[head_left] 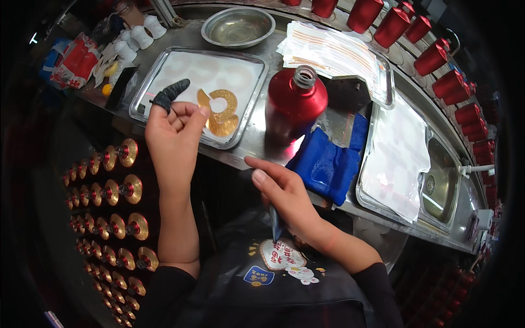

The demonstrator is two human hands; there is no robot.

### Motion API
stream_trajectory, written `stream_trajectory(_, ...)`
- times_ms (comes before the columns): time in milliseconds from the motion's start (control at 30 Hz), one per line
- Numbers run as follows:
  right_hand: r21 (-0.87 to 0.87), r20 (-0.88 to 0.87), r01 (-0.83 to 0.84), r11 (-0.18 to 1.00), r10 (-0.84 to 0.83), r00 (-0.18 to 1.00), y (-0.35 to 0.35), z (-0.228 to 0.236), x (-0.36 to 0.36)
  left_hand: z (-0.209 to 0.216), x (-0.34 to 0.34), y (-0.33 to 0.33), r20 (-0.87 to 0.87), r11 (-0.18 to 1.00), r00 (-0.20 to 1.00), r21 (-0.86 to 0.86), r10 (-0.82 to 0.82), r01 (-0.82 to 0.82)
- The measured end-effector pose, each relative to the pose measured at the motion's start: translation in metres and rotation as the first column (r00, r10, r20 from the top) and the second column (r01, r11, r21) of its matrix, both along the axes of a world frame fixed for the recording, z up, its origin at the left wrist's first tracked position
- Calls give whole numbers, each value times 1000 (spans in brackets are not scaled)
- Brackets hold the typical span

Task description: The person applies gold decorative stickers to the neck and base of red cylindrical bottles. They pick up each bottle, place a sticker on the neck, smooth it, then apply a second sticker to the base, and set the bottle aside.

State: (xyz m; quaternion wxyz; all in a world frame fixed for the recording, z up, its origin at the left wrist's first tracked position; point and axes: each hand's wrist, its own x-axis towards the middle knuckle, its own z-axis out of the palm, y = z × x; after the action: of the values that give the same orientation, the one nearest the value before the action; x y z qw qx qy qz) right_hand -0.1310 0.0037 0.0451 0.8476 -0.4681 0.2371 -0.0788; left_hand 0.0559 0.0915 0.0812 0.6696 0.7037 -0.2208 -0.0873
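Note:
My left hand (pixel 178 131) has a black cover on its raised index finger and pinches a curved, gold ring-shaped decal (pixel 225 104) between thumb and fingers. The decal hangs over a metal tray (pixel 250 106) lined with a white sheet. Just below the bench edge, my right hand (pixel 284 194) is closed around a thin, dark grey-blue flat tool (pixel 275 223), probably a scraper; part of it is hidden by the palm. A glossy red bottle (pixel 295 106) with an uncapped clear threaded neck stands upright on the bench between the tray and a folded blue cloth (pixel 325 164).
Behind the tray sits a round metal bowl (pixel 238 41). Printed sheets (pixel 328 52) lie stacked at the back, more white sheets (pixel 394 158) on a right-hand tray. A sink (pixel 440 180) is farther right. Red bottles (pixel 394 24) line the back; gold-rimmed pieces (pixel 131 188) fill a rack at left.

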Motion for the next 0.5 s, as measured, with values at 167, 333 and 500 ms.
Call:
stream_trajectory(167, 300, -7, 108, 948, -112, 994, -4, -2, 10, 11, -57, 11, -129, 981, 975, -92, -180, 169)
stream_trajectory(333, 114, 112, 327, 938, -339, 934, -11, 13, -7, 14, -70, 5, -125, 927, 945, -267, -303, 262)
stream_trajectory(500, -374, 414, 504, 779, -346, 842, -39, 23, -25, 17, -70, -24, -228, 799, 844, -509, -485, 322)
